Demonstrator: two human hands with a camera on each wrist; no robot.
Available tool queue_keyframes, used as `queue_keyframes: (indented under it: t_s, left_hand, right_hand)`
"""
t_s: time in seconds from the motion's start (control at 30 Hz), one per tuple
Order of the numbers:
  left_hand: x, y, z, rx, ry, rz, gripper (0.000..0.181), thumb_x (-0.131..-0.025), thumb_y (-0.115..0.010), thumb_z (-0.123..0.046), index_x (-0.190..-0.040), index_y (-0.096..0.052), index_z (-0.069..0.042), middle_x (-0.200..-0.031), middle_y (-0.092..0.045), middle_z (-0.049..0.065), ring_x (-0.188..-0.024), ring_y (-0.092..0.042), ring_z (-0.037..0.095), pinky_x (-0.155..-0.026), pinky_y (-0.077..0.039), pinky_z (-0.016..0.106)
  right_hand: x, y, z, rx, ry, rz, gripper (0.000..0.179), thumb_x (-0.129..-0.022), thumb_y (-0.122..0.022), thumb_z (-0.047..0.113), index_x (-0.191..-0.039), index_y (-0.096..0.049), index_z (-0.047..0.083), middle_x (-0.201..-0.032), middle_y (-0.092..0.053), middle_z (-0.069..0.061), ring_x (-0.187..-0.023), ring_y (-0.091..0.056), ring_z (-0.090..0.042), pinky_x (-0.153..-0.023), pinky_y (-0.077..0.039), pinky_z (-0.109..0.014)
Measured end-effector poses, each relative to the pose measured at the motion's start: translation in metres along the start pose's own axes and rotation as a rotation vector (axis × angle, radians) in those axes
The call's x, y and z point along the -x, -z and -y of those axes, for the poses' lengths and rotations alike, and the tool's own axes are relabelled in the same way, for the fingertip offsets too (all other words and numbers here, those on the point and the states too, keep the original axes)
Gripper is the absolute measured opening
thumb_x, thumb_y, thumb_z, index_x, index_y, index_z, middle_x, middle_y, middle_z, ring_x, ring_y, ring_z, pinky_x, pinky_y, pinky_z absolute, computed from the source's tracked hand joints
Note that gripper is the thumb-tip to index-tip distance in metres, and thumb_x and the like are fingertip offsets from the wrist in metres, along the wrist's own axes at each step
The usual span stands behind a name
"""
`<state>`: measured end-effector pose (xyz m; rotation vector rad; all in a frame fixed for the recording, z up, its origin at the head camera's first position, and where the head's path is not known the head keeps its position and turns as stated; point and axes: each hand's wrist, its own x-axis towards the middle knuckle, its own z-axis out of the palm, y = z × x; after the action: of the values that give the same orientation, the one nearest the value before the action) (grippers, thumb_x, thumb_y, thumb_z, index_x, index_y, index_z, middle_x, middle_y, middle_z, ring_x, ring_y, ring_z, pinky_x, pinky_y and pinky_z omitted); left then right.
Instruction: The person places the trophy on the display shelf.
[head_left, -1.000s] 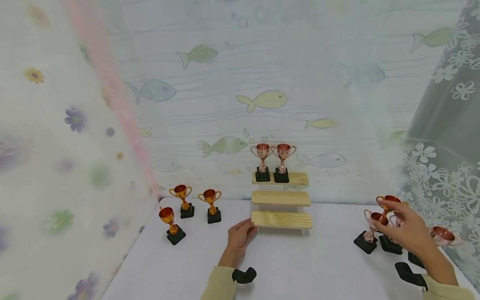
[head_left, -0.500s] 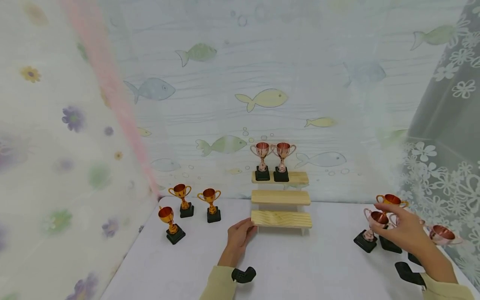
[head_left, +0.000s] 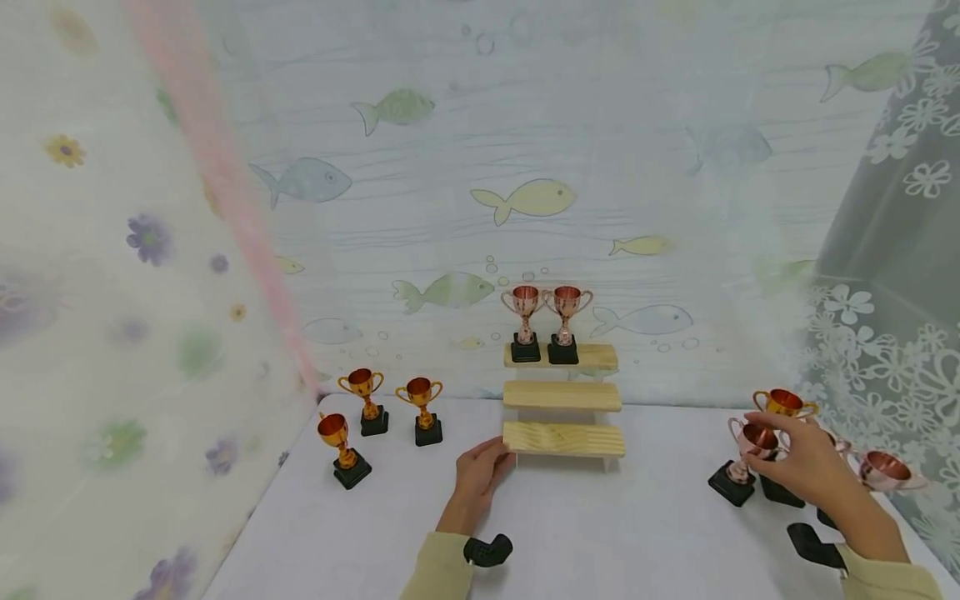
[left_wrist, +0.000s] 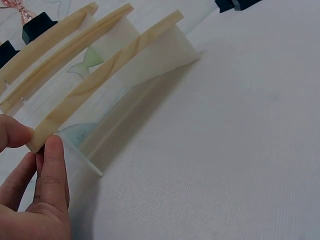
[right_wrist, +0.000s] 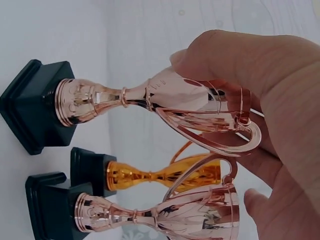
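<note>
My left hand [head_left: 477,475] pinches the left end of the bottom plank of a three-step wooden display stand [head_left: 562,438]; thumb above, fingers beneath in the left wrist view. Two rose-gold trophy cups [head_left: 567,302] stand on its top step. At the right, my right hand [head_left: 813,462] holds a rose-gold trophy [right_wrist: 175,92] by its cup, thumb on the near side and fingers behind. Its black base [head_left: 731,483] is close to the tabletop. Just beyond are a gold trophy [right_wrist: 150,175] and another rose-gold trophy [right_wrist: 200,215], partly hidden by the hand in the head view.
Several gold trophies [head_left: 420,396] stand on the white tabletop [head_left: 600,533] left of the stand. One more rose-gold cup [head_left: 885,471] shows beside the right wrist. Printed curtains [head_left: 525,125] hang behind and at both sides.
My right hand has moved down slightly from in front of the gold cup to the rose-gold cup, leaving more of the gold one in sight. My left hand stays at the stand.
</note>
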<state>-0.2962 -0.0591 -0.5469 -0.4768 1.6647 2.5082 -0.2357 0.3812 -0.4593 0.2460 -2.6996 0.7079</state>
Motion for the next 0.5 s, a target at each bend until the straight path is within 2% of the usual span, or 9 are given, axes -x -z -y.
queue_keyframes:
  t_s: [0.03,0.1,0.13,0.17,0.23,0.3,0.33,0.4,0.5]
  left_hand:
    - [0.0,0.0,0.0,0.001,0.0,0.001,0.041,-0.094,-0.066,-0.002,-0.132,-0.058,0.012,-0.123,-0.066,0.023,-0.097,-0.068,0.015,-0.09,-0.06,0.029]
    - [0.0,0.0,0.0,0.004,0.0,0.003,0.041,-0.094,-0.066,-0.002,-0.132,-0.058,0.012,-0.123,-0.066,0.023,-0.097,-0.068,0.015,-0.09,-0.06,0.029]
    - [0.0,0.0,0.0,0.005,0.0,0.005,0.041,-0.094,-0.066,-0.002,-0.133,-0.058,0.012,-0.123,-0.066,0.023,-0.097,-0.068,0.015,-0.091,-0.06,0.029]
    - [0.0,0.0,0.0,0.006,0.0,0.006,0.042,-0.094,-0.066,-0.002,-0.133,-0.058,0.012,-0.123,-0.066,0.023,-0.097,-0.068,0.015,-0.091,-0.06,0.03]
    - [0.001,0.0,0.001,0.004,0.003,0.005,0.041,-0.094,-0.066,-0.002,-0.133,-0.058,0.012,-0.123,-0.066,0.022,-0.096,-0.068,0.015,-0.091,-0.06,0.03]
    - [0.001,0.0,0.001,0.003,0.001,0.007,0.041,-0.095,-0.065,-0.002,-0.133,-0.058,0.012,-0.123,-0.066,0.022,-0.096,-0.068,0.014,-0.09,-0.06,0.029]
    - [0.001,0.0,0.001,0.004,0.0,0.008,0.041,-0.095,-0.065,-0.002,-0.133,-0.058,0.012,-0.123,-0.066,0.022,-0.096,-0.068,0.014,-0.09,-0.06,0.029]
    - [0.001,0.0,0.001,0.004,-0.001,0.005,0.041,-0.095,-0.065,-0.001,-0.133,-0.058,0.012,-0.122,-0.066,0.022,-0.096,-0.068,0.014,-0.089,-0.06,0.028]
    - [0.0,0.0,0.001,0.003,-0.004,0.002,0.041,-0.094,-0.065,-0.001,-0.132,-0.058,0.013,-0.122,-0.066,0.022,-0.095,-0.068,0.014,-0.088,-0.06,0.028]
  right_hand:
    - [0.0,0.0,0.0,-0.01,0.017,-0.006,0.058,-0.068,-0.089,0.003,-0.119,-0.064,-0.01,-0.101,-0.069,-0.033,-0.092,-0.062,-0.055,-0.113,-0.026,-0.074]
    - [-0.001,0.0,0.001,-0.02,0.042,-0.014,0.056,-0.067,-0.089,0.001,-0.117,-0.065,-0.011,-0.096,-0.07,-0.032,-0.094,-0.061,-0.059,-0.114,0.003,-0.079]
    - [-0.001,0.001,0.002,-0.018,0.048,-0.014,0.056,-0.067,-0.089,0.001,-0.116,-0.066,-0.011,-0.093,-0.071,-0.03,-0.093,-0.062,-0.059,-0.114,0.004,-0.079]
    - [-0.002,0.002,0.003,-0.015,0.042,-0.006,0.056,-0.067,-0.09,0.002,-0.116,-0.066,-0.01,-0.093,-0.071,-0.029,-0.093,-0.062,-0.058,-0.113,0.003,-0.079]
    - [-0.002,0.004,0.006,0.007,0.023,0.013,0.058,-0.067,-0.091,0.005,-0.117,-0.066,-0.009,-0.093,-0.071,-0.026,-0.09,-0.063,-0.053,-0.112,-0.019,-0.079]
    - [-0.003,0.006,0.01,0.022,-0.001,0.037,0.059,-0.068,-0.092,0.008,-0.119,-0.066,-0.007,-0.097,-0.07,-0.025,-0.088,-0.063,-0.045,-0.099,-0.042,-0.073]
    - [-0.003,0.007,0.012,0.03,-0.01,0.04,0.06,-0.068,-0.092,0.009,-0.12,-0.066,-0.006,-0.098,-0.07,-0.024,-0.086,-0.062,-0.04,-0.089,-0.052,-0.066]
    - [-0.003,0.008,0.014,0.044,-0.006,0.025,0.06,-0.068,-0.092,0.01,-0.121,-0.067,-0.004,-0.101,-0.07,-0.024,-0.086,-0.06,-0.035,-0.068,-0.056,-0.052]
    - [-0.002,0.008,0.018,0.009,0.02,-0.017,0.059,-0.068,-0.092,0.007,-0.12,-0.067,-0.004,-0.104,-0.07,-0.026,-0.087,-0.064,-0.037,-0.063,-0.057,-0.043]
